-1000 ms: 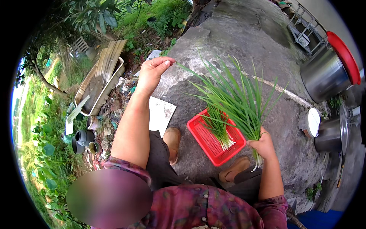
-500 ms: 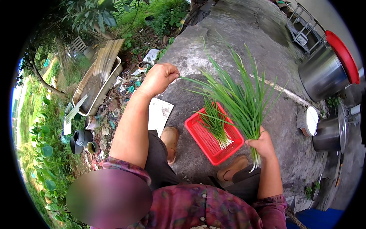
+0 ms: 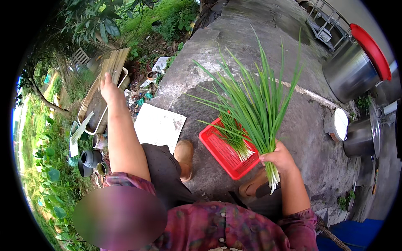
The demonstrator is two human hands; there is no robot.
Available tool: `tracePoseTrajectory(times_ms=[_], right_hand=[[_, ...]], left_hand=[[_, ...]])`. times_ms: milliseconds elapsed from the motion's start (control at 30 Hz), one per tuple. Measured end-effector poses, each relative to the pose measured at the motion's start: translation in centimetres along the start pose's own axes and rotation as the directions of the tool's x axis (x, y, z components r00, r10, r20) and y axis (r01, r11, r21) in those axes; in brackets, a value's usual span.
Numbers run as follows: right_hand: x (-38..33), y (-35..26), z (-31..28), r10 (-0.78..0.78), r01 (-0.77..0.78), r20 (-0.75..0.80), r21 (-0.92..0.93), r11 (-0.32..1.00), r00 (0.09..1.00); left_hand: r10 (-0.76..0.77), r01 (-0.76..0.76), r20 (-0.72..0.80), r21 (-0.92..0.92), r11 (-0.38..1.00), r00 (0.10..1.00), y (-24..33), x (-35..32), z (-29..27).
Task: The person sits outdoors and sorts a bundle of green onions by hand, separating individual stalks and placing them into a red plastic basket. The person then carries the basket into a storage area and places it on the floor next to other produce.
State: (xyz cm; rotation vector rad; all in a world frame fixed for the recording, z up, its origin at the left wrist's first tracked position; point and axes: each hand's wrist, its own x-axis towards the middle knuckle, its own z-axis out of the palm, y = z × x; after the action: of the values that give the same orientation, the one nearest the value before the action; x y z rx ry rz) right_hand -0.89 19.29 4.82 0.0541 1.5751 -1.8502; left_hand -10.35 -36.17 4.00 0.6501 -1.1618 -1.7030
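My right hand [image 3: 279,159] is closed around a bunch of green onions [image 3: 261,113]. Their long green leaves fan out away from me, and the white root ends hang below my fist. Beneath them, a red plastic basket [image 3: 234,170] with perforated walls stands on the ground between my feet. A smaller bunch of green onions [image 3: 239,144] lies inside it, partly covered by the held leaves. Out to the left, my left hand [image 3: 111,91] is raised in front of a long pale trough, with a finger stretched out and nothing visible in it. Its other fingers are partly hidden.
A white board [image 3: 158,127] lies by my left shoe. The pale trough [image 3: 121,81], dark pots [image 3: 91,159] and litter line the planted left edge. To the right stand a large steel pot [image 3: 349,73] with a red basin [image 3: 370,50], a white-topped bucket [image 3: 337,125] and another steel pot [image 3: 360,140].
My left hand has swung left, away from the leaf tip it was pinching, and its grip has loosened. The held bunch has shifted slightly left and stands more upright.
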Motion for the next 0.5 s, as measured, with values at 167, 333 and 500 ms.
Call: tracePoseTrajectory(times_ms=[167, 333, 500], right_hand=[[-0.3, -0.6, 0.6, -0.062, 0.064, -0.079, 0.030, 0.997, 0.995], [1.2, 0.2, 0.7, -0.147, 0.164, -0.175, 0.084, 0.983, 0.974], [3.0, 1.0, 1.9, -0.300, 0.295, -0.281, -0.059, 0.954, 0.912]], left_hand=[[-0.437, 0.441, -0.063, 0.052, 0.896, 0.897, 1.0, -4.7, 2.1], [-0.692, 0.231, 0.553, 0.678, 0.698, 0.464, 0.6, -12.3, 6.4], [-0.701, 0.136, 0.679, 0.732, 0.668, -0.216, -4.8, -26.7, 7.1]])
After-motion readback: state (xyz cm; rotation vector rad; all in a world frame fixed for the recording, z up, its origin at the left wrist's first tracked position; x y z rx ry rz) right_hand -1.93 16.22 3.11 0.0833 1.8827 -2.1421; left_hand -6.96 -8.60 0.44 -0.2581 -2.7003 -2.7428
